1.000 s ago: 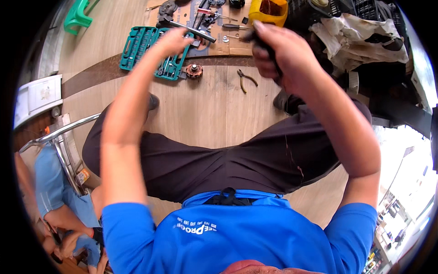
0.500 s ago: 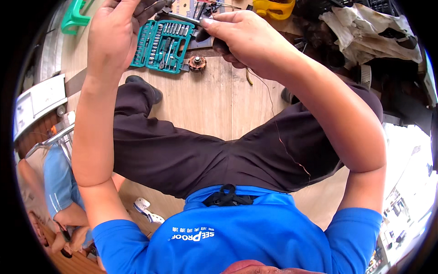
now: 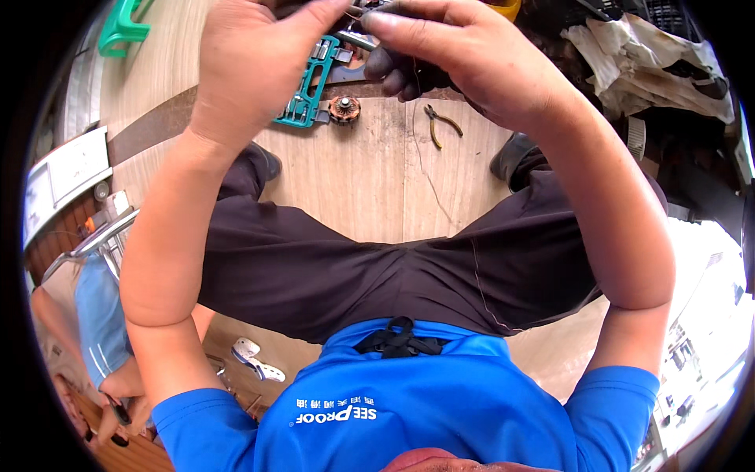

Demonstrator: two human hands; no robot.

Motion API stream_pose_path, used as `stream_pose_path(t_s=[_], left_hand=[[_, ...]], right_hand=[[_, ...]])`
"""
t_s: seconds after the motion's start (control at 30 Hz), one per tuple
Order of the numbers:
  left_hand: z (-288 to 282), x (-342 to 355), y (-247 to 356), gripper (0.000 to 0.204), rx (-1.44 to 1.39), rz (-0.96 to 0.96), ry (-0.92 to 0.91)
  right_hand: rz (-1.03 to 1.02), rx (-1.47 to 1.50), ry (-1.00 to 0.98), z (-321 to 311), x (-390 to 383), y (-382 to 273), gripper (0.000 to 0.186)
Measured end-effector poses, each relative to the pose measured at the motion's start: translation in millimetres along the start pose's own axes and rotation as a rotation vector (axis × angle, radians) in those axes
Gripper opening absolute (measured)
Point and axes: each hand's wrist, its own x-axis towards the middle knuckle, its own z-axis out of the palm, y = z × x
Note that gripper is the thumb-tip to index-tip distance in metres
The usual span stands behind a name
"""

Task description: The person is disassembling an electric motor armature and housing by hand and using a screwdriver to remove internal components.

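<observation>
My left hand (image 3: 255, 63) and my right hand (image 3: 480, 59) are close together at the top edge, both with darkened fingers. A thin copper-coloured wire (image 3: 425, 169) trails from my right hand down over my lap; its thumb and forefinger are pinched together. My left thumb presses on its fingers, but what they hold is partly cut off and too small to make out. Below the hands sit a teal socket set case (image 3: 292, 119), partly covered by my left hand, and a small motor rotor (image 3: 344, 110) with copper windings. Yellow-handled cutting pliers (image 3: 437, 130) lie on the floor.
Dirty white cloth (image 3: 637, 67) is heaped at the far right, beside dark crates. A green plastic stool (image 3: 122, 31) stands at far left. My shoes (image 3: 515, 161) flank the floor in front of me. Another person in blue shorts (image 3: 102, 315) is at lower left.
Both hands have shifted right, and my left hand has come nearer the right, now covering much of the socket case. The pliers have come out from behind my right hand.
</observation>
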Motion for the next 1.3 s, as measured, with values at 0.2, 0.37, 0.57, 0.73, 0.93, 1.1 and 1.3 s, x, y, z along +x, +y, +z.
stream_pose_path(t_s=[0.2, 0.37, 0.57, 0.73, 0.93, 1.1, 1.3], left_hand=[[12, -11, -3, 0.020, 0.050, 0.129, 0.076], [9, -3, 5, 0.027, -0.113, -0.020, 0.165], [2, -9, -3, 0.023, -0.399, -0.235, -0.068], [-1, -8, -6, 0.022, -0.497, -0.215, -0.064], [1, -8, -6, 0.020, -0.247, -0.103, 0.032], [3, -5, 5, 0.020, -0.268, -0.150, 0.091], [-7, -2, 1, 0.020, -0.491, -0.210, 0.031]], right_hand=[[0.167, 0.050, 0.006, 2, 6, -1, 0.029], [0.143, 0.274, 0.282, 13, 11, -8, 0.023], [0.060, 0.121, 0.152, 17, 8, 12, 0.024], [-0.107, 0.004, 0.120, 27, 9, 25, 0.024], [-0.106, -0.119, 0.110, 38, 7, 22, 0.031], [-0.027, -0.102, 0.083, 36, 10, 20, 0.031], [-0.212, -0.343, 0.078, 46, 20, 23, 0.034]])
